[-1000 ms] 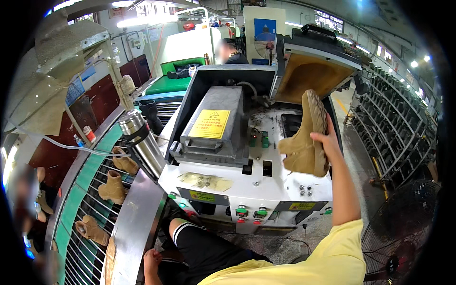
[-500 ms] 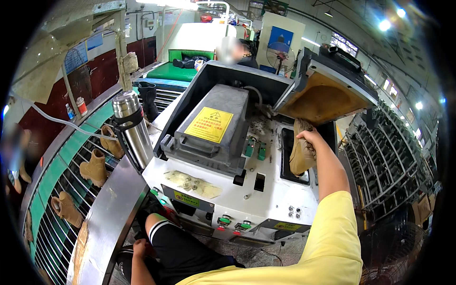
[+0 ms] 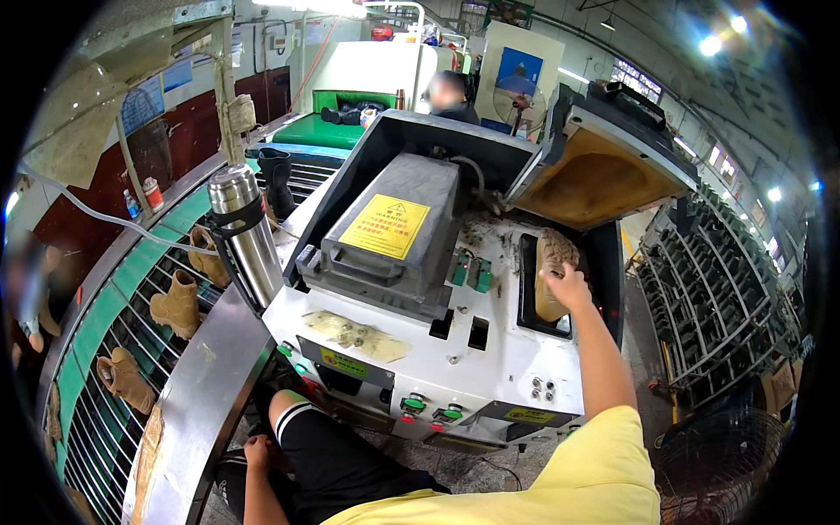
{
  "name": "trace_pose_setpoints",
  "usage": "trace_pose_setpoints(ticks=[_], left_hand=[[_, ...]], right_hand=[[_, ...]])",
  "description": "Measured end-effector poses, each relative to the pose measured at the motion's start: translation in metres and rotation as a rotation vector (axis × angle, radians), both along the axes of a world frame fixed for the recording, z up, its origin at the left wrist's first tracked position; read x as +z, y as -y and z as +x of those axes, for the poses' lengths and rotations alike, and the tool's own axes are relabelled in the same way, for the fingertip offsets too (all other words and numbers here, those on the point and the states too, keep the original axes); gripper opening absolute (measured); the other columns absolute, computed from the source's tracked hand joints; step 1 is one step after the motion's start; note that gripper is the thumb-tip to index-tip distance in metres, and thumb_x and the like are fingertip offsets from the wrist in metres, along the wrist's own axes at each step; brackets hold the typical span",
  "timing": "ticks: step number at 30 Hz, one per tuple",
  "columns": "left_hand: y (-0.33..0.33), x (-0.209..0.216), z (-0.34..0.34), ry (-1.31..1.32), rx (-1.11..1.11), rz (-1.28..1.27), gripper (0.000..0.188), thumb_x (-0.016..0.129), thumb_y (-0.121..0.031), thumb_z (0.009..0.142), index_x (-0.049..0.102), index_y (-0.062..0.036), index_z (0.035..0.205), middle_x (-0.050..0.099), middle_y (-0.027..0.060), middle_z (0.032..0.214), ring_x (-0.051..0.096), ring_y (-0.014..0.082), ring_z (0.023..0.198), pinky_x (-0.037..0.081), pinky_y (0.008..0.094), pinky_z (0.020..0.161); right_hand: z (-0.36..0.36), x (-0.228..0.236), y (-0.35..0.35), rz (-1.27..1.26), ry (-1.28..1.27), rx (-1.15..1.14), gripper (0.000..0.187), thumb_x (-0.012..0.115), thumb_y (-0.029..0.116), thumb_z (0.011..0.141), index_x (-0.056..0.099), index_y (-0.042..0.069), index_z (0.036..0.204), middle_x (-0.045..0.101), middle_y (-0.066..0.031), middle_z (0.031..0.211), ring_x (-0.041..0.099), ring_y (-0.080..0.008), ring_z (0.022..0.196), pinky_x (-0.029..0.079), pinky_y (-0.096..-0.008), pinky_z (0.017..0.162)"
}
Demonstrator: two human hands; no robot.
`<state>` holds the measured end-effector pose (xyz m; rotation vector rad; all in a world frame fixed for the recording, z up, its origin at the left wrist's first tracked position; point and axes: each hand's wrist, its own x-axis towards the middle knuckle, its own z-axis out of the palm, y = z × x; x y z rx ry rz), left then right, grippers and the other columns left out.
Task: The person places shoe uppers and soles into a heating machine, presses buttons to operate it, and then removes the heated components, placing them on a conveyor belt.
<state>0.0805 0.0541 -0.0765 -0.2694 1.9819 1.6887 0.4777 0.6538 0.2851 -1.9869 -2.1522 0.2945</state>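
My right hand [image 3: 567, 285] rests on a tan boot [image 3: 551, 262] that lies sole up in the black recess [image 3: 527, 297] on the right side of a white machine [image 3: 490, 367]. Above it the machine's right lid [image 3: 604, 171] stands raised, its tan padded underside showing. My left hand [image 3: 257, 452] hangs low beside my knee, near the metal edge of the conveyor [image 3: 197, 394], fingers loosely curled and holding nothing. The grey left lid [image 3: 394, 236] with a yellow label is down.
A steel flask [image 3: 245, 232] stands at the machine's left corner. Several tan boots [image 3: 179, 302] ride a green-edged wire conveyor [image 3: 105, 367] on the left. Black racks [image 3: 717, 306] stand on the right. A person [image 3: 451, 94] works behind the machine. Green and red buttons [image 3: 429, 409] line the machine's front.
My right hand has carried the tan boot down from the air and laid it in the right recess of the machine. My view has swung slightly right.
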Motion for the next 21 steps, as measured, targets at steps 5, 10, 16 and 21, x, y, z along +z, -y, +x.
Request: trace_pose_setpoints(ticks=[5,10,16,21], left_hand=[[-0.025,0.004,-0.001,-0.401,-0.132,0.002,0.014,0.060,-0.011,0.084,0.064,-0.0008,0.077,0.060,0.0030,0.066,0.053,0.0103,0.058,0.042,0.0239,0.056],[-0.081,0.084,0.061,-0.690,-0.231,-0.118,0.010,0.060,-0.008,0.082,0.065,0.0011,0.085,0.066,0.0127,0.076,0.063,0.0207,0.069,0.049,0.0308,0.067],[-0.143,0.157,0.149,-0.737,-0.869,-0.078,0.018,0.063,-0.019,0.081,0.069,-0.0042,0.090,0.068,0.0148,0.086,0.066,0.0304,0.078,0.052,0.0365,0.071],[-0.207,0.168,0.210,-0.619,-1.340,0.202,0.024,0.058,-0.024,0.088,0.065,-0.0038,0.099,0.065,0.0154,0.084,0.064,0.0294,0.075,0.050,0.0364,0.068]], right_hand=[[0.018,-0.009,-0.017,0.010,0.037,0.138,0.094,0.078,0.046,0.061,0.039,0.014,0.140,0.041,-0.0166,0.141,0.046,-0.0352,0.125,0.042,-0.0416,0.101],[0.007,-0.004,0.006,0.038,0.074,0.122,0.086,0.073,0.047,0.067,0.040,0.014,0.140,0.040,-0.0162,0.141,0.044,-0.0376,0.126,0.040,-0.0448,0.102],[0.054,-0.060,0.057,0.605,-0.294,0.281,0.044,0.067,0.030,0.081,0.057,0.003,0.114,0.055,-0.0152,0.116,0.053,-0.0323,0.106,0.044,-0.0404,0.091],[0.149,-0.146,0.199,0.792,-1.191,-0.158,0.021,0.049,0.010,0.090,0.041,0.011,0.070,0.035,0.0035,0.065,0.034,-0.0062,0.059,0.028,-0.0249,0.052]])
